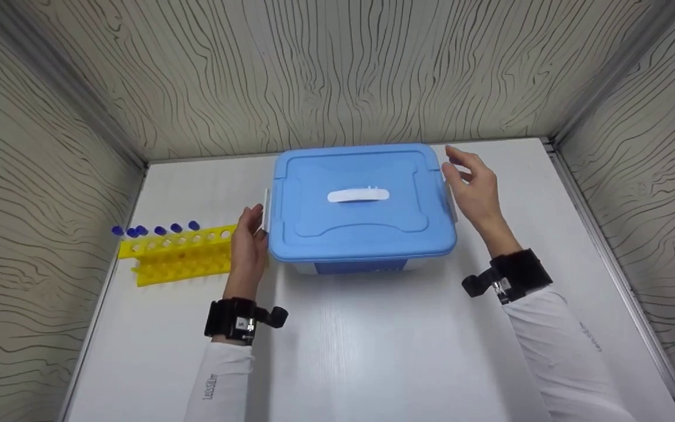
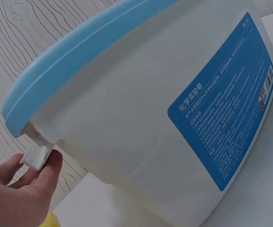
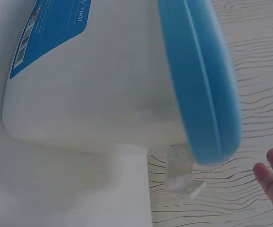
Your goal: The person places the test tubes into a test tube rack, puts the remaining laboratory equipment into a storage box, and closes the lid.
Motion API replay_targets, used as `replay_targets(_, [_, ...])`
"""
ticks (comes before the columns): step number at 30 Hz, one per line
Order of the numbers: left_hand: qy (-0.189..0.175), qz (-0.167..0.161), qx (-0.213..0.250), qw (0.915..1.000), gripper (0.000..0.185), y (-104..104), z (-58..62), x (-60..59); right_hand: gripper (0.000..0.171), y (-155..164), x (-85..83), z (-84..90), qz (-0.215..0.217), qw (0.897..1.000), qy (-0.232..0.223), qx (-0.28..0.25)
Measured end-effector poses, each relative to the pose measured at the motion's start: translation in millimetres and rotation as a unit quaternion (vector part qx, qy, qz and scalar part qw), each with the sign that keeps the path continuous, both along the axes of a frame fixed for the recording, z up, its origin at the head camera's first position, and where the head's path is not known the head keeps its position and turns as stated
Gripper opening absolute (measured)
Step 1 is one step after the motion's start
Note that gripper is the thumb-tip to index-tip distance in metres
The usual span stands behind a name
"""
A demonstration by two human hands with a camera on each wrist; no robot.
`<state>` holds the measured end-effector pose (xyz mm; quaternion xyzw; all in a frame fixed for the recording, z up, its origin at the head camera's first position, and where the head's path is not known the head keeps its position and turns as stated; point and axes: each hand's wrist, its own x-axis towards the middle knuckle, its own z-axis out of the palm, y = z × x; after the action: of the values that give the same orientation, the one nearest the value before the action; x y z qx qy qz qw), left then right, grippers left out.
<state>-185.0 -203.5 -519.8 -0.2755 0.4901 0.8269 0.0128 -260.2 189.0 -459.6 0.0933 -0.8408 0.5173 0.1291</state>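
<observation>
A storage box with a blue lid point(image 1: 361, 220), a white carry handle point(image 1: 358, 194) and a pale body point(image 2: 127, 104) stands upright on the table. My left hand point(image 1: 248, 249) is at the box's left side. Its fingertips touch the white left latch point(image 2: 37, 156), which juts out from below the lid rim; the thumb stays off it. Beside the right end, my right hand point(image 1: 476, 186) hovers with loosely bent fingers, holding nothing. The right latch point(image 3: 180, 170) hangs swung out from the rim, apart from the fingers point(image 3: 267, 182).
Left of the box lies a yellow tube rack point(image 1: 182, 266), partly behind my left hand. Several blue-capped tubes point(image 1: 176, 227) line its far edge. A blue label point(image 2: 226, 104) covers part of the box front. Patterned walls point(image 1: 349, 70) enclose the white table point(image 1: 343, 351).
</observation>
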Motion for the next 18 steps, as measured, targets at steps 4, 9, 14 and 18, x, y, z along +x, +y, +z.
replay_targets(4, [0.007, 0.004, 0.005, 1.0, 0.053, -1.0, -2.8, -1.0, 0.048, 9.8, 2.7, -18.5, -0.04, 0.995, -0.055, -0.071])
replay_targets(9, [0.023, 0.011, 0.051, 0.9984, 0.055, -1.2, -6.2, -2.4, 0.057, 12.1, 8.1, -42.5, -0.067, 0.972, -0.132, -0.182])
replay_targets(14, [0.037, 0.024, 0.102, 0.9938, 0.055, -0.1, -9.3, -3.1, 0.064, 6.2, 15.4, -61.1, -0.054, 0.932, -0.218, -0.284])
replay_targets(18, [0.037, 0.029, 0.137, 0.9894, 0.055, 3.2, -10.9, -3.5, 0.068, 0.4, 20.2, -67.0, -0.045, 0.899, -0.264, -0.346])
